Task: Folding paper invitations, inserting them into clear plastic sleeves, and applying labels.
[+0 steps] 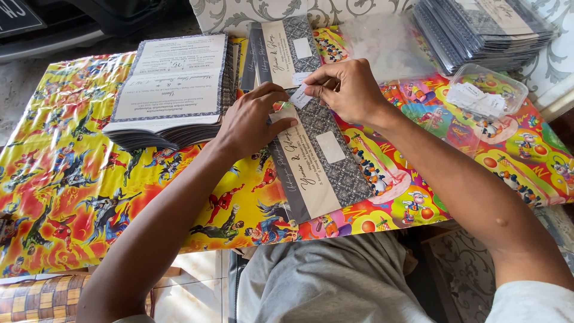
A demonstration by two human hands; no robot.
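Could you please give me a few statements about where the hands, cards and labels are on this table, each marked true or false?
1. The left hand presses on the folded grey card. True.
2. The right hand pinches a small white label. True.
3. The clear plastic tub of labels sits at the left edge of the table. False: it is at the right, beside the right forearm.
4. The stack of open cards lies right of the hands. False: it lies to their left.
5. The table cover is plain white. False: it is colourful cartoon print.

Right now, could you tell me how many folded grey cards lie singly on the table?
2: one card under the left hand, another beyond it. Stacks hold more.
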